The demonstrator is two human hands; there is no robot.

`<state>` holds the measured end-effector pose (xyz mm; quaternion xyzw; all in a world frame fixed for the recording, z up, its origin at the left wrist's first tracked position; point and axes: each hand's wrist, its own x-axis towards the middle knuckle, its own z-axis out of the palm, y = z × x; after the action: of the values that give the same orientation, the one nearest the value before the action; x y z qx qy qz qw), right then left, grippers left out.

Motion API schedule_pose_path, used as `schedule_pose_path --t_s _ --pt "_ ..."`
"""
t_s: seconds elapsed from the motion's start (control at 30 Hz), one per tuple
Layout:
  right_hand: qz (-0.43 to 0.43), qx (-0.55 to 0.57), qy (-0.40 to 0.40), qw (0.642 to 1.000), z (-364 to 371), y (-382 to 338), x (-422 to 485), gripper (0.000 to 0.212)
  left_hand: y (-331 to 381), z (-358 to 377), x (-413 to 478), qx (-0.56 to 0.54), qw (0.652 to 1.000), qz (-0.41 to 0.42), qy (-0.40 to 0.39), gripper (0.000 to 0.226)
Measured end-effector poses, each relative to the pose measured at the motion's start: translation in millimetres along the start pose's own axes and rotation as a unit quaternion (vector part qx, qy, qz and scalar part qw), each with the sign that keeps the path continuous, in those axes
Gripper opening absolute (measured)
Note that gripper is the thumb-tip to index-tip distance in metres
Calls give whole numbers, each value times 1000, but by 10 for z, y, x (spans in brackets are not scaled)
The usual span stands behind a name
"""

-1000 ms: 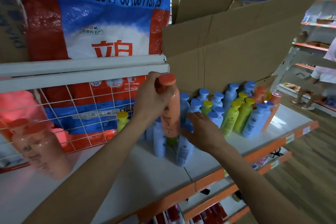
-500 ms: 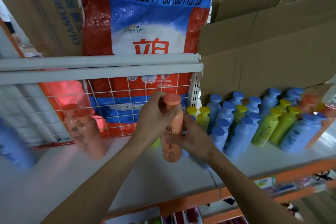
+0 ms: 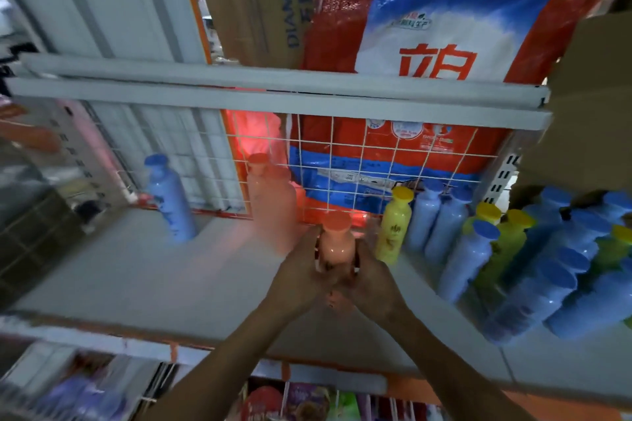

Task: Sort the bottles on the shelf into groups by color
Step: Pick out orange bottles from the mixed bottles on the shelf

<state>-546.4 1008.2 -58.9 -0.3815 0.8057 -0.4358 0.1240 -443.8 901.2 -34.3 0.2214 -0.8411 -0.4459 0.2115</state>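
Nearest: front edge of the shelf [image 3: 154,287], white deck, both forearms reaching over it. L hand [image 3: 301,275] and R hand [image 3: 371,280] wrap the orange btl [image 3: 337,246] from either side, fingers curled round its lower body; cap and shoulder stick up above them. It's upright, mid-shelf. The base is hidden by the hands, so can't tell if it's down on the deck or just above.

Just beside the R hand is a yellow btl [image 3: 393,225], w/ the mixed blue/green cluster [image 3: 547,267] crowded to its right. Further back, left of the held one, is the orange group [image 3: 270,202] by the wire grid [image 3: 376,161]; count unclear in the blur. A lone blue btl [image 3: 169,198] stands well apart at far left. Behind the grid is a big red-blue bag [image 3: 444,27].

Risks, my read: the R wrist clips the yellow btl on release, and it tips into the packed cluster, domino. Setting down too tight to the orange group could topple those tall, narrow btls. The frame is smeared, so a placement w/o a steady look may land off-group.
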Motion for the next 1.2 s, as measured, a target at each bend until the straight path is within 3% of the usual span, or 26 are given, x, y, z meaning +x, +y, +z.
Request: schedule_pose_path --t_s 0.13,0.27,0.6,1.0,1.2 --pt "12 22 -46 999 364 -222 140 76 -218 -264 -8 29 998 -27 43 67" --pt "1 43 -111 993 602 -309 324 68 -425 -518 57 35 995 -49 74 64" --pt "-57 -49 -146 986 959 -331 490 57 -830 -1177 320 56 979 -98 172 55" --pt "-16 -134 -93 986 730 -200 533 45 -822 -1199 674 41 991 -94 86 61" --pt "3 -180 -43 983 514 -86 422 46 -850 -1040 374 177 972 -142 66 73"
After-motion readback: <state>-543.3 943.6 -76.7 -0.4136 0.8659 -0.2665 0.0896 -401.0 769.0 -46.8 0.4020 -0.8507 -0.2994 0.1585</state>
